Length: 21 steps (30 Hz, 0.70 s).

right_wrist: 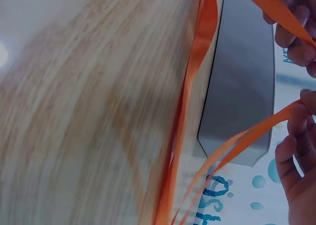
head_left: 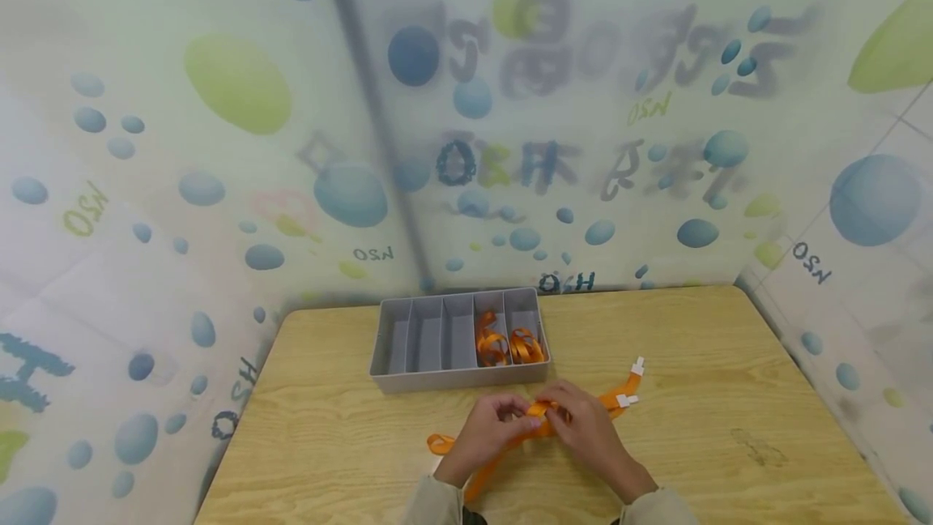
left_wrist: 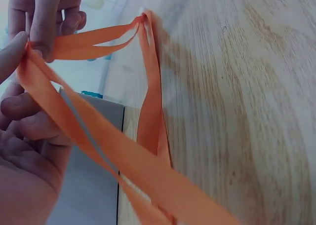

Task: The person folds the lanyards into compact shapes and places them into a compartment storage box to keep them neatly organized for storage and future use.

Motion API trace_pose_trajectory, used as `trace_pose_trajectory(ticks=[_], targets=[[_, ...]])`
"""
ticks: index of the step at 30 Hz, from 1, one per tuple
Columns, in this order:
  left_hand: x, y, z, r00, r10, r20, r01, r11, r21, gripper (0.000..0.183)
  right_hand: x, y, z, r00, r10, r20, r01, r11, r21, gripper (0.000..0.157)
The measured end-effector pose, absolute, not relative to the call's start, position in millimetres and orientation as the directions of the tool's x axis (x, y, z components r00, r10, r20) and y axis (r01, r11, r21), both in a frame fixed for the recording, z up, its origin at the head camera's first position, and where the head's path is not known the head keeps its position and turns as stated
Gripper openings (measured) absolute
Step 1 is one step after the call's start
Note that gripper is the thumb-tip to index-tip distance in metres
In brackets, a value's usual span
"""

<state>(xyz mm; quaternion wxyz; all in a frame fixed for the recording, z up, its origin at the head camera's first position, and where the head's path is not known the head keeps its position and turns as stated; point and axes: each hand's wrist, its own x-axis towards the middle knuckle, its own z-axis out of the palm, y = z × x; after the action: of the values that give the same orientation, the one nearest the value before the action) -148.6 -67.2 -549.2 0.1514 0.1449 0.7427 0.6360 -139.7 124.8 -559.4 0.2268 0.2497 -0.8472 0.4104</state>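
Both hands hold an orange lanyard (head_left: 539, 409) just above the table, in front of the grey tray. My left hand (head_left: 496, 432) pinches the strap between thumb and fingers. Close beside it, my right hand (head_left: 586, 432) pinches the same strap. In the left wrist view the held lanyard (left_wrist: 123, 156) hangs in long doubled lengths from the fingertips. Another orange strap (right_wrist: 190, 87) lies along the table below the hands. White plastic clips (head_left: 625, 401) show at the strap ends to the right of the hands. The strap parts under the palms are hidden.
A grey divided tray (head_left: 423, 382) stands at the table's back. Its two rightmost compartments hold coiled orange lanyards (head_left: 526, 347). The wooden table (head_left: 729, 395) reaches a printed curtain (head_left: 466, 209) behind and at the sides.
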Motion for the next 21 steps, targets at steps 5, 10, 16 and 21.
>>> trace_pose_trajectory(ticks=[5,10,16,21], targets=[[-148,-71,-547,-0.897,0.442,-0.024,0.033,0.122,0.992,0.024,-140,127,-554,-0.814,-0.196,0.546,-0.554,0.541,-0.632,0.036],[-147,-73,-543,-0.892,0.452,-0.002,0.057,0.117,0.991,0.024,-140,128,-549,-0.838,-0.192,0.511,-0.523,0.55,-0.651,0.03],[-146,-72,-542,-0.91,0.415,-0.004,0.054,0.129,0.99,0.021,-141,127,-542,-0.834,-0.203,0.513,-0.529,0.555,-0.642,0.025],[-145,-71,-540,-0.917,0.398,-0.003,0.052,0.127,0.99,0.018,-141,127,-531,-0.812,-0.197,0.55,-0.564,0.51,-0.65,0.025]])
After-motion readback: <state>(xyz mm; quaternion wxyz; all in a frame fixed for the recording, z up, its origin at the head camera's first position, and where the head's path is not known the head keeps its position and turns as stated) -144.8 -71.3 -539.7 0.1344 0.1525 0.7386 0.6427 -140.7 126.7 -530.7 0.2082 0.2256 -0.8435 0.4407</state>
